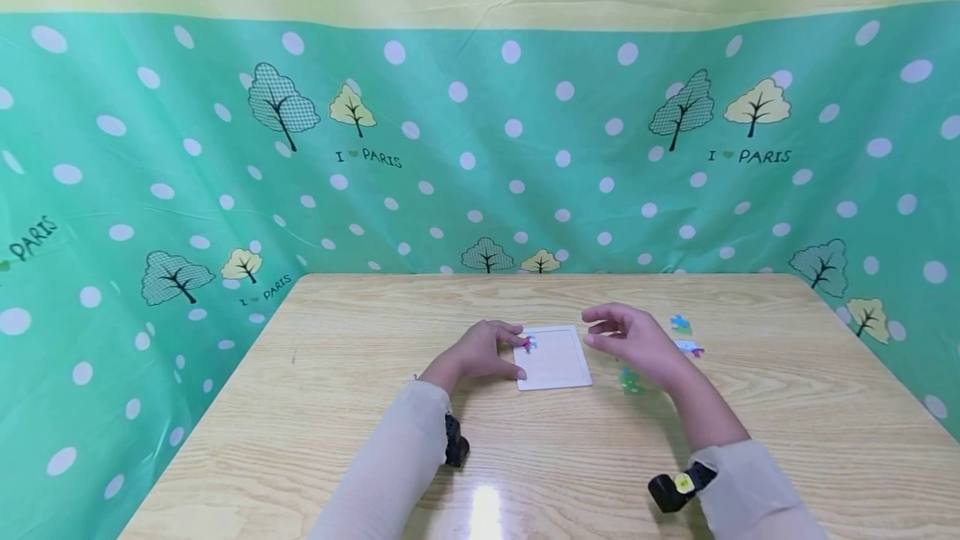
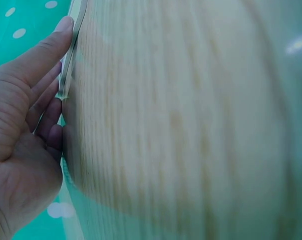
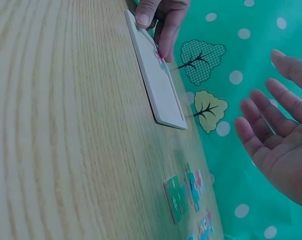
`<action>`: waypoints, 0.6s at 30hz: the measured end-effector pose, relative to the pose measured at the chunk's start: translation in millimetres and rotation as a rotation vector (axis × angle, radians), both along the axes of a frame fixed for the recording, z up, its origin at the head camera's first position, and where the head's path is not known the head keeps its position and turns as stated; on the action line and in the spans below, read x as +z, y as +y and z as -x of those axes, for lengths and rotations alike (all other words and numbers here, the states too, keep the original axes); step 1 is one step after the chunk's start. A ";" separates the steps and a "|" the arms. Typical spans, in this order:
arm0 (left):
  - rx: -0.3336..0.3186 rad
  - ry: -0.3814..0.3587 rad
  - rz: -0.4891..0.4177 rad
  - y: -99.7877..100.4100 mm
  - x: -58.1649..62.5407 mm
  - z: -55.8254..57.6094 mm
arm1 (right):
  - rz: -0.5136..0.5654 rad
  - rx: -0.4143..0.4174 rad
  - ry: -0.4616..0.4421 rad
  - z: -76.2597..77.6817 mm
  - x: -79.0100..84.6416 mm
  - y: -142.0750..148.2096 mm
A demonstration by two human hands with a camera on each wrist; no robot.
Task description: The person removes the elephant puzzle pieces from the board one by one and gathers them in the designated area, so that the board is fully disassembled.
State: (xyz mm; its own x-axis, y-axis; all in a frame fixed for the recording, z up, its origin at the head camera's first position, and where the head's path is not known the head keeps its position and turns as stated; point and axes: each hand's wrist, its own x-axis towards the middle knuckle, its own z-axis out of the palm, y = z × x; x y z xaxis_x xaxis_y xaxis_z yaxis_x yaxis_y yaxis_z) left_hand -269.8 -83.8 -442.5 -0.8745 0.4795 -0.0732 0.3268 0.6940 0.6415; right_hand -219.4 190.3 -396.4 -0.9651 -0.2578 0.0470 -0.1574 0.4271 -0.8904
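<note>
A white puzzle tray point(image 1: 555, 361) with a raised rim lies flat on the table. One small pink and blue puzzle piece point(image 1: 531, 345) sits in its upper left corner. At the tray's left side is my left hand point(image 1: 486, 352), its thumb resting on the rim and its fingertips on the piece. My right hand point(image 1: 633, 342) hovers just right of the tray, fingers loosely bent and apart; the right wrist view shows its palm with nothing in it. Nearby lie a green puzzle piece point(image 1: 631, 382), a white and pink piece point(image 1: 687, 347) and a blue-green piece point(image 1: 681, 324).
The wooden table point(image 1: 360, 332) reaches back to a green dotted curtain point(image 1: 420, 215) printed with trees. Partly under my right hand in the head view, the loose pieces, including a multicoloured piece point(image 3: 195, 187), cluster right of the tray. Each wrist wears a black camera point(image 1: 454, 442).
</note>
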 end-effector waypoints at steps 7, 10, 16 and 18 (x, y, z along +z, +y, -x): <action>0.001 0.003 -0.010 0.3 -0.4 0.1 | 0.005 0.017 0.005 6.3 0.5 -5.9; 0.002 0.004 -0.013 0.2 -0.6 0.3 | -0.004 0.020 -0.006 9.5 0.7 -10.2; 0.006 -0.002 -0.009 0.0 -2.2 1.5 | -0.042 0.028 -0.018 16.4 -0.7 -17.9; 0.002 0.002 -0.008 -0.1 -2.5 1.8 | -0.055 0.027 -0.026 18.9 -1.7 -20.3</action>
